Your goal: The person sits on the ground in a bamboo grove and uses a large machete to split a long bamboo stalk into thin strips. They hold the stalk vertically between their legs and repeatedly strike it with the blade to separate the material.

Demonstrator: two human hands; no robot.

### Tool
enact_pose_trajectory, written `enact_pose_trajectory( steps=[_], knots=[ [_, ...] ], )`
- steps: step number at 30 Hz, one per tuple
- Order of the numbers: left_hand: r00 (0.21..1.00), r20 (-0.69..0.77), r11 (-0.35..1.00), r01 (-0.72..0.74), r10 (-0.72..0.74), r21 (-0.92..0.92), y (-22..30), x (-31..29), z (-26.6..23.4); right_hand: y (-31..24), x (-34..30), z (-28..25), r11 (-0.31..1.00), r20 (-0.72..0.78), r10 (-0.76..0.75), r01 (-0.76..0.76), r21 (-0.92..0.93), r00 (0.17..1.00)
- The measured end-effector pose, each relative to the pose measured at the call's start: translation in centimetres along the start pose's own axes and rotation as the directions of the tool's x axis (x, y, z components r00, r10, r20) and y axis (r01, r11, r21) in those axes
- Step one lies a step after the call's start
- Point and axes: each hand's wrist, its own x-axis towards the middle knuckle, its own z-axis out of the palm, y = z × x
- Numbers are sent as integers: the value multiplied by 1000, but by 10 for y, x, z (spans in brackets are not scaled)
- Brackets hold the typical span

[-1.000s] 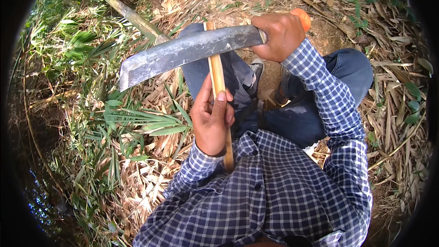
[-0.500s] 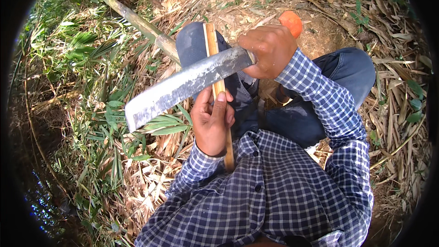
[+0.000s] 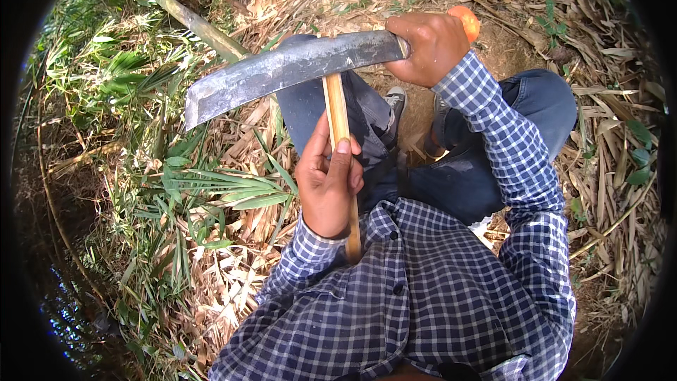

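Note:
My right hand (image 3: pixel 431 48) is closed round the orange handle (image 3: pixel 465 25) of a machete (image 3: pixel 296 65). Its long, broad, dull-grey blade reaches across to the left and lies over the far end of a split bamboo strip (image 3: pixel 337 109), hiding that end. Whether the edge bites into the strip cannot be made out. My left hand (image 3: pixel 328 180) grips the strip around its middle, the thumb pressed on top. From there the strip's near end runs down against the front of my checked shirt (image 3: pixel 367 282).
My bent legs in dark trousers (image 3: pixel 465 183) lie under the work, with a shoe (image 3: pixel 396 102) between them. A bamboo pole (image 3: pixel 187 17) slants in from the far left. Dry leaves (image 3: pixel 613 134) and green leaves (image 3: pixel 247 190) cover the ground around me.
My right hand and the machete have moved away from me along the strip, from near the left hand to its far end. The left hand and the strip have hardly moved.

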Motion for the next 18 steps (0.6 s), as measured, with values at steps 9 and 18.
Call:
enact_pose_trajectory(
  steps=[9,18],
  knots=[
    [1000,6,1000,-14,14,-2,-3,-1,-3,3,3,1,997,13,64,-63,-46,998],
    [1000,7,999,23,-23,-37,-3,5,-2,-34,-13,-4,987,113,-77,60,146,991]
  ],
)
